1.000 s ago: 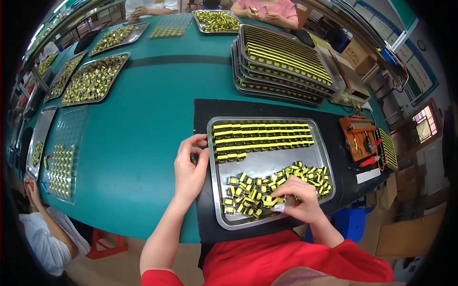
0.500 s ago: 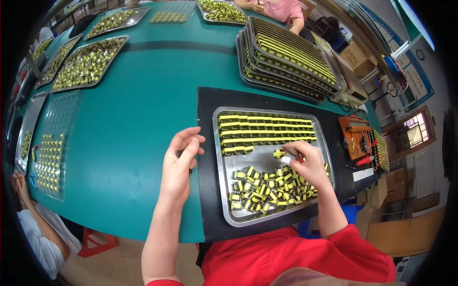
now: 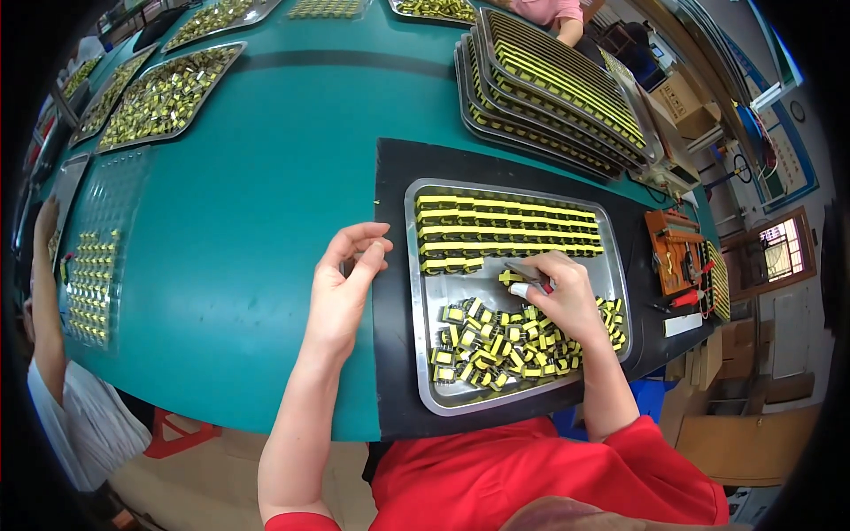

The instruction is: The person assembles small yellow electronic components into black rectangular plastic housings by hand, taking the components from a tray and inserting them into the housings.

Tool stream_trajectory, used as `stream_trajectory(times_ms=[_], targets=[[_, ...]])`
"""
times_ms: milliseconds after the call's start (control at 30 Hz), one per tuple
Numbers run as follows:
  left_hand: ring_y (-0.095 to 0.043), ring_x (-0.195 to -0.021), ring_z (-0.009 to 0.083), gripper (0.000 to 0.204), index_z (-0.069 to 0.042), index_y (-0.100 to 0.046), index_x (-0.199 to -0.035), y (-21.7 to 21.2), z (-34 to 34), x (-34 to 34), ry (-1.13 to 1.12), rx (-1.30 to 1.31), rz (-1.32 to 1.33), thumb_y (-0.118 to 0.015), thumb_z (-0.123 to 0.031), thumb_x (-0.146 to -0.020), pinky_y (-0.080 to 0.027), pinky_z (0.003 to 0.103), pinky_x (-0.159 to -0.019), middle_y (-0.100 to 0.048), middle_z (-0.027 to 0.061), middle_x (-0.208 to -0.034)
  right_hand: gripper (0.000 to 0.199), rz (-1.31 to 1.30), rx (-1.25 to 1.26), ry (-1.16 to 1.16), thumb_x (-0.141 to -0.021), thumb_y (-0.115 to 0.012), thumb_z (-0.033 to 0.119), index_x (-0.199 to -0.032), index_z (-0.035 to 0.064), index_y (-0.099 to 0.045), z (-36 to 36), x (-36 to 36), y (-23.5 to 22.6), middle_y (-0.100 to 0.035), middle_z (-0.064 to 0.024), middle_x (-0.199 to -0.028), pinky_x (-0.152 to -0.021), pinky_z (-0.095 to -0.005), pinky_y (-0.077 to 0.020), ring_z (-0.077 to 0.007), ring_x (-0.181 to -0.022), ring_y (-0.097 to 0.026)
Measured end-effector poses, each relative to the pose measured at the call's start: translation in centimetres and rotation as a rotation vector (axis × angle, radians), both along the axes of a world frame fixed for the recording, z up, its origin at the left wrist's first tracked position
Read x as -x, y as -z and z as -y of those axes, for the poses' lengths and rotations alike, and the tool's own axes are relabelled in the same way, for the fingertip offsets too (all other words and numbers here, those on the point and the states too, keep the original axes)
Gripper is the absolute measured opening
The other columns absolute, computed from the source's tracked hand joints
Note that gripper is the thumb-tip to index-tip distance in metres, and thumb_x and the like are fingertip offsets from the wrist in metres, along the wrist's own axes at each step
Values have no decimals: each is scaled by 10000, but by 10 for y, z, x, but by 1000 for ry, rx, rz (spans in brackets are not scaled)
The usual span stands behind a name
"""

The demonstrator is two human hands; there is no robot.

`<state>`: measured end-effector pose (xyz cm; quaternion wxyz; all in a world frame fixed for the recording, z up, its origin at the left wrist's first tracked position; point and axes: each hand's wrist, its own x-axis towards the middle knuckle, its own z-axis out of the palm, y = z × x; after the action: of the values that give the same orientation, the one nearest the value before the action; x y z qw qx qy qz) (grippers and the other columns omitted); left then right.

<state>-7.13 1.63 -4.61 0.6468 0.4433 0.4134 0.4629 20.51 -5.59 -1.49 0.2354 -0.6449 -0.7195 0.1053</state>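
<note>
A steel tray [image 3: 428,389] in front of me holds small yellow-and-black transformer-like components. At its far side stand neat rows of components [image 3: 509,232]; the near part has a loose heap [image 3: 509,345]. My right hand [image 3: 565,296] is over the tray, closed round a pointed grey metal tool [image 3: 519,268] with a bit of red showing. One single component [image 3: 510,278] is at the tool and fingertips, just in front of the shortest row; whether it is gripped is unclear. Left of the tray, my left hand [image 3: 345,274] is raised with curled fingers, something dark partly hidden inside.
A black mat [image 3: 394,310] lies under the tray on the green table [image 3: 257,203]. Stacked full trays [image 3: 558,97] stand behind. At right are a wooden tool box [image 3: 670,252] and a red-handled tool [image 3: 686,298]. A co-worker's arm [image 3: 49,310] shows at far left.
The view has shifted slightly, so the tray sits a little higher and further right. My right hand and its tool stay by the short row. At left, the co-worker's arm has reached forward.
</note>
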Motion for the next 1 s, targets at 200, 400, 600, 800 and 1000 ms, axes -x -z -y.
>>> stream_trajectory(times_ms=[200,400,600,800,1000], targets=[[-463,-807,51,265,-59,-613,-1160,5,-4,-2,-24,-53,-48,-584,-203,-940,-333,185,-632,-596,-2,-978,324,12,74,-15,-677,-671,4,-1001,-2,-661,-3,-2,7,-601,-123,-803,-627,-337,-470,-236,-661,-567],[-447,-791,42,258,-26,-608,-1172,2,-9,0,-53,-5,-76,-577,-156,-952,-331,176,-610,-582,9,-979,343,16,109,12,-689,-646,-14,-1030,22,-644,-9,2,5,-598,-122,-816,-651,-337,-482,-235,-679,-578],[-458,-796,44,270,-29,-614,-1174,3,-10,0,-51,-8,-88,-590,-179,-951,-341,180,-617,-587,13,-986,323,-20,103,-9,-697,-651,-32,-1013,27,-629,-12,-2,7,-605,-116,-807,-646,-332,-489,-232,-686,-592],[-469,-808,46,289,-23,-609,-1180,5,-12,0,-71,2,-74,-603,-196,-948,-350,184,-622,-594,22,-1002,262,45,47,-55,-718,-658,-1,-970,39,-598,-24,4,10,-592,-116,-803,-652,-355,-483,-259,-717,-599],[-473,-820,48,297,-15,-604,-1184,5,-11,2,-68,-4,-72,-603,-196,-948,-357,185,-632,-592,26,-1017,255,71,4,-66,-710,-669,-8,-939,37,-567,-28,13,12,-598,-114,-808,-655,-358,-491,-266,-726,-606]])
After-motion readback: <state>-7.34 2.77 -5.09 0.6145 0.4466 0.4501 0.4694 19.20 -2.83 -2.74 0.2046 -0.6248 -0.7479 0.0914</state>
